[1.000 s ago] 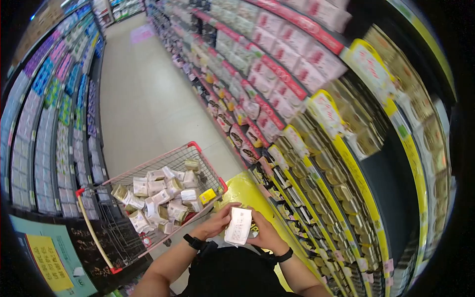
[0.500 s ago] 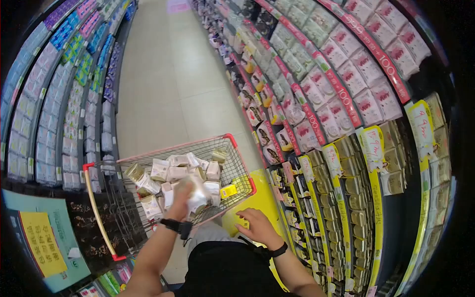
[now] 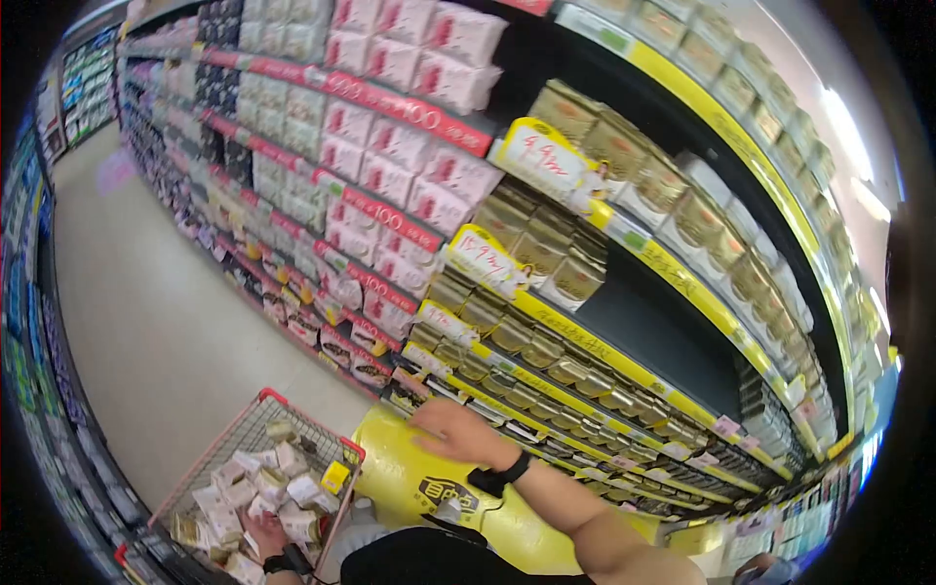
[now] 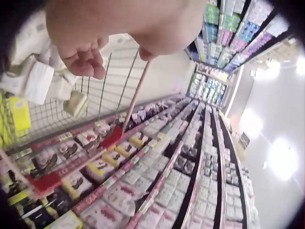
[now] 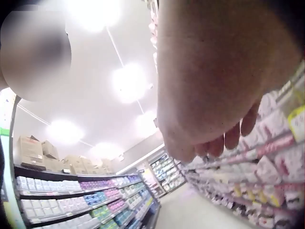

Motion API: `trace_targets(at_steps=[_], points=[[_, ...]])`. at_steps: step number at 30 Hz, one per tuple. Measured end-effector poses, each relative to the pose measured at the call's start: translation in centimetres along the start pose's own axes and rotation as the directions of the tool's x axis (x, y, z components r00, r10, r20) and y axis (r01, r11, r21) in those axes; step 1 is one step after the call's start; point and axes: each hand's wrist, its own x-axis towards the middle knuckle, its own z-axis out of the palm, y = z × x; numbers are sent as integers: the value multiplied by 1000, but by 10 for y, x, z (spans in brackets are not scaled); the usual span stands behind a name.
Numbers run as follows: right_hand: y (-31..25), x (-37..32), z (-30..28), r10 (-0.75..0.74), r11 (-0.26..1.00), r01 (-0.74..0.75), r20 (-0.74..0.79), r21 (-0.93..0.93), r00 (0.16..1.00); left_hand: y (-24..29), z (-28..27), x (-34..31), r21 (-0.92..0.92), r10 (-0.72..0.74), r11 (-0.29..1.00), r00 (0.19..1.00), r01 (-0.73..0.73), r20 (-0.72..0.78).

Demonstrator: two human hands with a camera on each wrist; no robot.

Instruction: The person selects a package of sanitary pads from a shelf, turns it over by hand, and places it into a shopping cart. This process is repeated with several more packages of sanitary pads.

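Note:
My left hand [image 3: 265, 534] is over the near part of a shopping cart [image 3: 314, 421], low among white and gold packs [image 3: 232, 480]. In the left wrist view its fingers [image 4: 85, 62] hang loosely bent, with no pack in them. A small bright yellow pack [image 3: 334, 477] lies by the cart's right side. My right hand [image 3: 453, 434] is held out in front of the lower shelves, above a yellow floor panel [image 3: 390, 458]. Its fingers are relaxed and hold nothing; the right wrist view shows the back of the hand and its fingertips [image 5: 232, 138].
Gold packs [image 3: 575, 249] fill yellow-edged shelves on the right, with a dark gap [image 3: 663, 322] between rows. Pink-and-white packs [image 3: 390, 146] stand on shelves with red price strips. A pale aisle floor [image 3: 146, 263] runs ahead beside the left shelves [image 3: 34, 390].
A white pack held in both hands passed to my left hand and over the cart; that hand now holds none. My right hand has moved toward the shelves, and the view has turned right.

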Motion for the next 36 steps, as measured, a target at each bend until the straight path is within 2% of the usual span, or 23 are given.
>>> trace_targets(at_steps=[1,2,3,4,6,9,10,12,16,17,20,22,23,26,27,28,30,33,36], points=[[0,3,-39,120,992,-121,-46,-34,992,-8,12,3,63,-37,998,990,29,134],[11,3,-67,72,983,-109,-231,-150,970,-17,22,5,129,-80,991,962,48,261],[20,-1,-95,4,951,-121,-378,-285,926,-28,67,-52,271,-8,961,974,-55,225],[29,-4,-125,-41,914,-156,-468,-374,883,-38,76,-53,317,-47,945,929,-77,366],[47,-9,-179,-126,815,-240,-565,-528,815,-48,113,-87,424,-169,904,860,-59,481],[70,-17,-224,-46,645,-466,-639,-606,768,-79,154,-116,384,29,894,887,-230,461],[76,-21,-234,-27,585,-530,-667,-614,744,-88,162,-119,368,36,893,858,-258,512],[95,-24,-238,57,549,-575,-659,-607,750,-106,172,-126,336,47,891,797,-306,602],[92,-28,-239,200,463,-662,-658,-590,726,-142,193,-138,409,-30,861,772,-302,634],[90,-31,-239,147,462,-659,-681,-594,717,-151,198,-147,410,-45,863,764,-295,644],[86,-46,-244,225,559,-673,-693,-484,685,-178,203,-200,400,-47,856,721,-328,691],[87,-62,-246,130,585,-630,-708,-510,694,-190,205,-229,411,-82,836,657,-364,749],[86,-68,-247,80,595,-607,-712,-527,697,-197,200,-215,406,-77,835,653,-371,754],[63,-92,-244,24,800,-431,-695,-418,718,-222,183,-169,337,4,828,606,-448,795],[50,-99,-239,-6,836,-373,-687,-402,727,-223,184,-183,395,2,787,642,-474,766],[37,-104,-232,-15,870,-321,-669,-375,743,-224,187,-193,397,-20,777,612,-488,791],[23,-119,-211,34,963,-187,-599,-195,800,-224,192,-213,403,-68,756,550,-516,832],[24,-144,-157,144,984,-83,-427,158,893,-220,218,-259,499,-366,760,360,-416,858],[15,-166,-106,207,887,-91,-213,453,955,-251,239,-267,628,-577,681,253,-377,777]])
